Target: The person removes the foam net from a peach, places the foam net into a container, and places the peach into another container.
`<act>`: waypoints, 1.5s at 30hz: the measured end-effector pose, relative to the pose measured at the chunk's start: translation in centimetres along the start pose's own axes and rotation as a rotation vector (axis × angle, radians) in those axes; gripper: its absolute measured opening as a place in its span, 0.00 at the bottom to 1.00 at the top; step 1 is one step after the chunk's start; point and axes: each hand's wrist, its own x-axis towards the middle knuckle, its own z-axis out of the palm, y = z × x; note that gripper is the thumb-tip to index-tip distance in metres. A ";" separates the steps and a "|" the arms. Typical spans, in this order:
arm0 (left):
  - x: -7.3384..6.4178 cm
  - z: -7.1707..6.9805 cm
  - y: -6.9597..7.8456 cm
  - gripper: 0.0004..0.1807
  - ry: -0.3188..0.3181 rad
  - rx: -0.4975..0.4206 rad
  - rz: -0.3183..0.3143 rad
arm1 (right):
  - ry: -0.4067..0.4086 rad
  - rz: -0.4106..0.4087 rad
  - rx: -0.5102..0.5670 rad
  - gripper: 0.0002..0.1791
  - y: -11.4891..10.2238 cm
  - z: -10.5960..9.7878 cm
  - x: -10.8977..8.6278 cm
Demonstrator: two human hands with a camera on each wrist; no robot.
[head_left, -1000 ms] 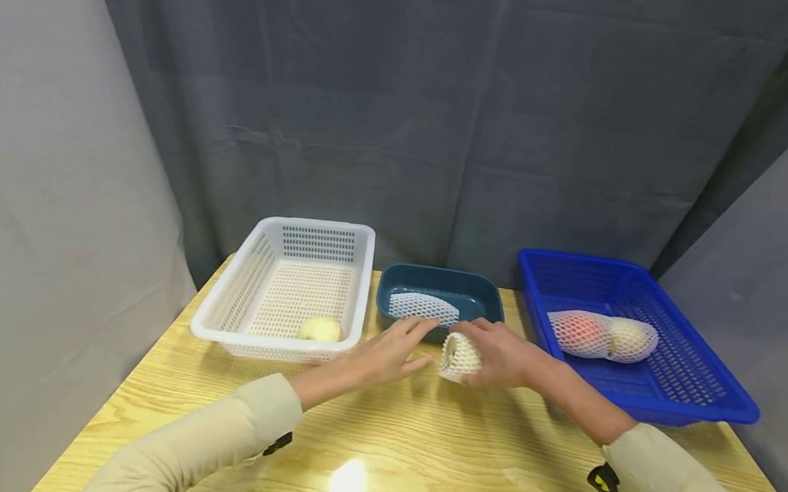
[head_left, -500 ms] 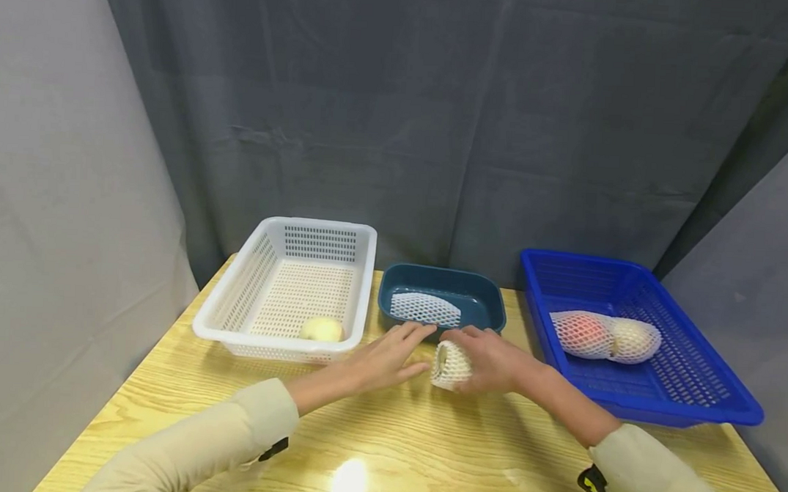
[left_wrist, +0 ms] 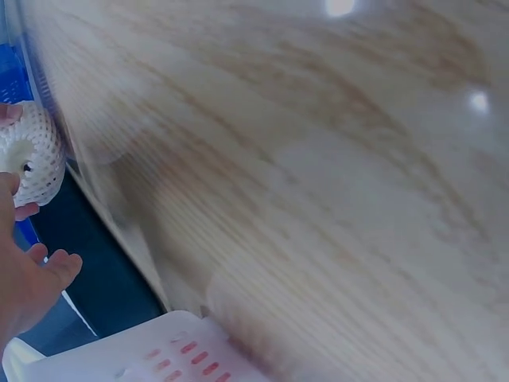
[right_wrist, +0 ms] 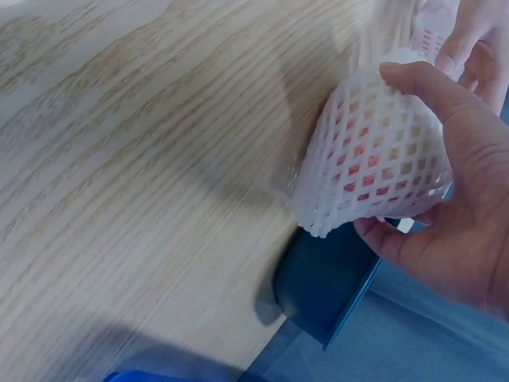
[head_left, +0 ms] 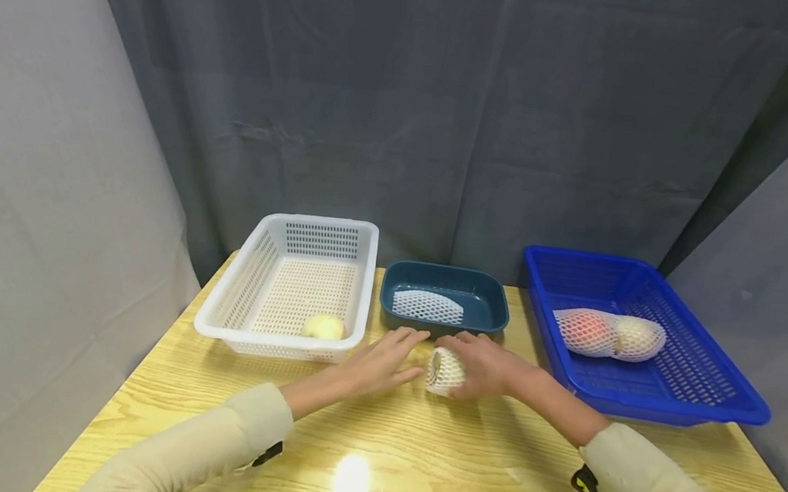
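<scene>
My right hand grips an apple in a white foam net over the table, close in front of the teal tray. Red and yellow skin shows through the mesh in the right wrist view, where the thumb lies along one side and fingertips reach under the other. The dimpled end of the netted apple faces the left hand. To its left, my left hand holds nothing, its fingers extended and thumb apart, pointing toward the apple. Inside the teal tray lies a flattened foam net.
A white basket at the left holds a bare pale-yellow apple. The blue basket at the right contains two netted fruits, one reddish and one pale. Dark cloth hangs behind the table.
My right hand has moved left and slightly nearer me with the netted apple. The left hand has shifted a little left and stays extended. The baskets and tray keep their places.
</scene>
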 end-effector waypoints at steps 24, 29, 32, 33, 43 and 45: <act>-0.6 0.6 -0.3 0.35 -0.011 0.022 0.023 | 0.042 -0.009 -0.034 0.45 -0.6 -0.1 0.1; -0.7 0.7 -0.3 0.35 -0.019 0.010 0.024 | 0.056 -0.011 -0.032 0.46 -0.3 -0.1 -0.1; -0.7 0.7 -0.3 0.35 -0.026 0.004 0.021 | 0.070 -0.010 -0.028 0.47 -0.3 0.0 -0.2; -0.7 0.7 -0.3 0.35 -0.023 0.005 0.022 | 0.075 -0.009 -0.027 0.48 -0.3 0.0 -0.2; -1.0 1.2 -0.9 0.35 0.004 -0.008 0.019 | 0.153 -0.033 -0.021 0.47 0.0 -0.3 -0.6; -1.1 1.4 -1.1 0.35 0.013 -0.015 0.022 | 0.154 -0.019 -0.007 0.48 0.1 -0.4 -0.7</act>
